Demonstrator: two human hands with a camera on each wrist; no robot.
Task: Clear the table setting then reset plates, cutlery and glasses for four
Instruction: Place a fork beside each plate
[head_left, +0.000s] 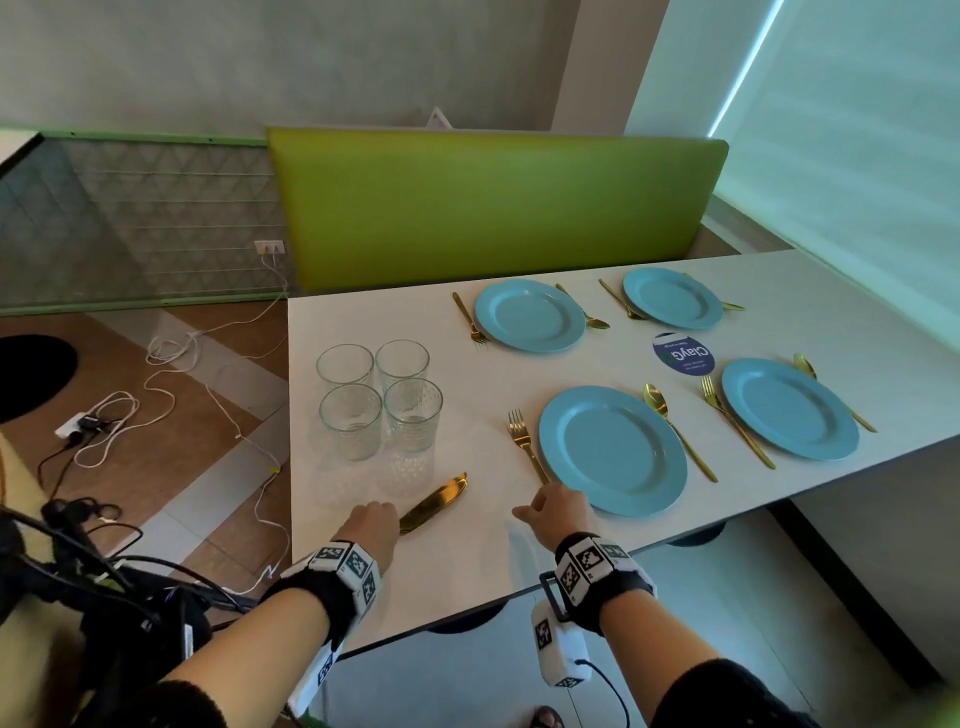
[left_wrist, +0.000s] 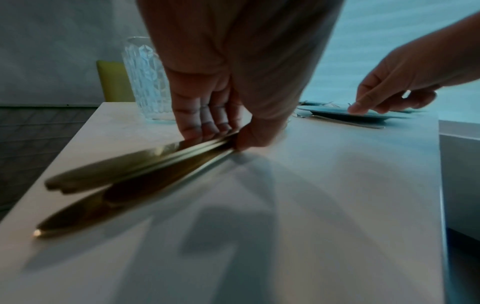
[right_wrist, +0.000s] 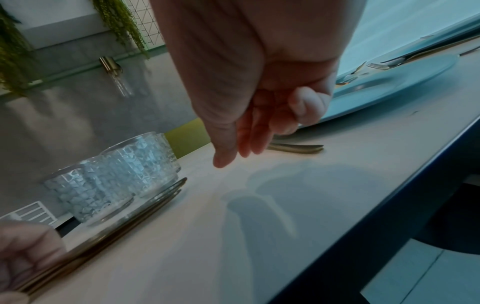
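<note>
- Looking from head view: left hand gripped gold knives by the handles, blades flat on table near 4 glasses. Right hand sat at handle end of fork, beside near plate; 3 more plates w/ cutlery beyond.
- Left wrist: fingers & thumb pinched knives, blurry.
- Right wrist: right hand fingers loosely curled, holding nothing; fork lay just under them.

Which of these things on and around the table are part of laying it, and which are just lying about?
Part of the job:
four blue plates
gold forks and spoons
gold knives, held by the left hand
four glasses

Just lying about:
round sticker
white cables on the floor
green bench
</note>
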